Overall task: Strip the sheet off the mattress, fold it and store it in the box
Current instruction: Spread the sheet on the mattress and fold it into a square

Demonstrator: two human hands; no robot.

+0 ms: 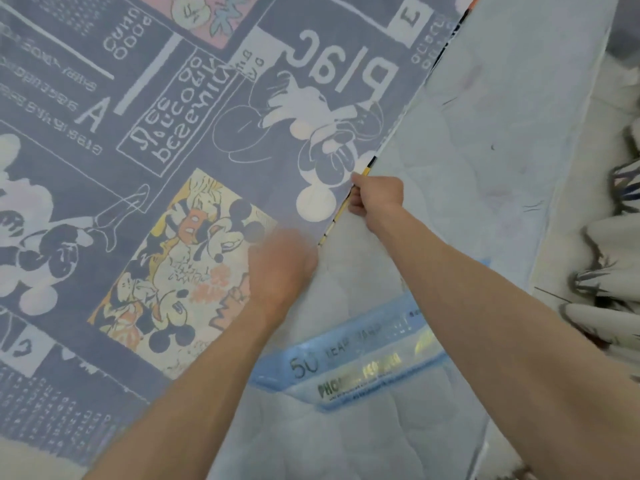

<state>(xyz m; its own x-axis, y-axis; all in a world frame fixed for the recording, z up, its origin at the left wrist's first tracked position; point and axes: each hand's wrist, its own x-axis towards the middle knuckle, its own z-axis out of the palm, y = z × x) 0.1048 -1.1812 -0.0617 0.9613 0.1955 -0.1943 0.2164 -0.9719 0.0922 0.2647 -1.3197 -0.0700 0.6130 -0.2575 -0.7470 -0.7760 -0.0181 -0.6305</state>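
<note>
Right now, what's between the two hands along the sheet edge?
Head view: only the sheet's yellow-and-black hem spans from the right hand to the blurred left hand, over bare mattress.

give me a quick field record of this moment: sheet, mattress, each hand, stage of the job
sheet: cartoon-print sheet, underside up, covers the left part of the mattress
mattress: pale quilted mattress bared on the right, blue label near the front
right hand: right hand grips the sheet's edge
left hand: left hand blurred, at the same edge nearer the front; grip unclear
stage: stripping under way; no box in view
</note>
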